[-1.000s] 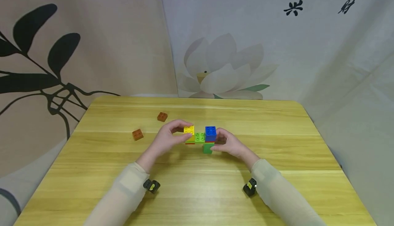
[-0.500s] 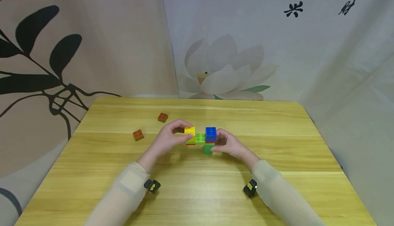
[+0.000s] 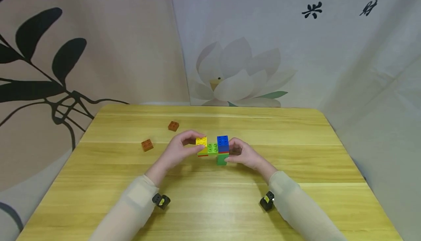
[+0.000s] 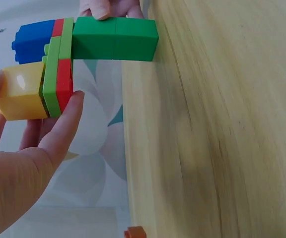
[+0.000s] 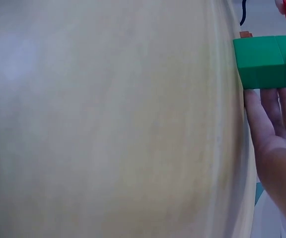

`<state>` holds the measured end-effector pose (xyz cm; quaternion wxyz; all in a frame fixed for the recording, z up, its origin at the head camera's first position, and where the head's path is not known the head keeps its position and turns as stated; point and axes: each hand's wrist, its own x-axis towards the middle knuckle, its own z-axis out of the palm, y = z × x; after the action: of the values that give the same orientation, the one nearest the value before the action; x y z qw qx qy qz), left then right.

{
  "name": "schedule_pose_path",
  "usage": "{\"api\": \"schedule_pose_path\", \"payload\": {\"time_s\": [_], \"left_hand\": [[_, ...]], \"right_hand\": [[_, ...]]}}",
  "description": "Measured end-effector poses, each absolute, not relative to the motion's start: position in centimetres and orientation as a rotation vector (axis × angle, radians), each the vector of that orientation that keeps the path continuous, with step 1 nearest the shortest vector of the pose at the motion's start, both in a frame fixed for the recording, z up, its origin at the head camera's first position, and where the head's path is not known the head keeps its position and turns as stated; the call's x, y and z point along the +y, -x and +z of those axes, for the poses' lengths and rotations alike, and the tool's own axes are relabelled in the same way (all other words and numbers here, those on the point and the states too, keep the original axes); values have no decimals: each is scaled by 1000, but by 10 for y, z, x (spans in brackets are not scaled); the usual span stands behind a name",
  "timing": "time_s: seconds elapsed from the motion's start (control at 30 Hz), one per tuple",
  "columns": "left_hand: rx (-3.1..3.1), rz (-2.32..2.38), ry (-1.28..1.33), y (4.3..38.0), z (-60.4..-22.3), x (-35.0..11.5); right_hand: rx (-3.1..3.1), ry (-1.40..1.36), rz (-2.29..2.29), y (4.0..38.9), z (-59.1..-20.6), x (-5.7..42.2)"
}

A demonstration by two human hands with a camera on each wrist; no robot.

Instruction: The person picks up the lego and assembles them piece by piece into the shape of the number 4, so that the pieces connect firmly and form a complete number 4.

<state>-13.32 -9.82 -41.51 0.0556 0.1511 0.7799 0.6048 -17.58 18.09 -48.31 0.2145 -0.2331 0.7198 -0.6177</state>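
A toy-brick assembly is held between both hands over the table. My left hand [image 3: 177, 150] pinches its left end by the yellow brick [image 4: 21, 91], and one finger touches the red piece [image 4: 64, 85] beneath. A lime-green plate [image 3: 212, 148] joins the two ends. On the right end, a blue brick [image 3: 223, 144] sits on top with a thin red layer under it. Two stacked green bricks [image 4: 115, 39] hang below that end, gripped by my right hand [image 3: 245, 156] between thumb and fingers. In the right wrist view the assembly's upper part is mostly cut off.
Two loose orange-brown bricks lie on the wooden table [image 3: 210, 204], left of the hands: one farther back [image 3: 173, 126], one nearer the left edge [image 3: 147, 145]. A printed cloth [image 3: 243, 76] hangs behind the table. Each sleeve carries a small black wrist camera [image 3: 267, 201].
The assembly has shifted very slightly left in the head view, with both hands keeping their hold. The loose bricks lie where they were.
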Motion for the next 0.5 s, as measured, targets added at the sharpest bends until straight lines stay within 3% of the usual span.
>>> {"api": "schedule_pose_path", "payload": {"time_s": [0.5], "left_hand": [[2347, 1854, -452, 134, -411, -94]], "right_hand": [[1979, 625, -1719, 174, -480, 182]]}}
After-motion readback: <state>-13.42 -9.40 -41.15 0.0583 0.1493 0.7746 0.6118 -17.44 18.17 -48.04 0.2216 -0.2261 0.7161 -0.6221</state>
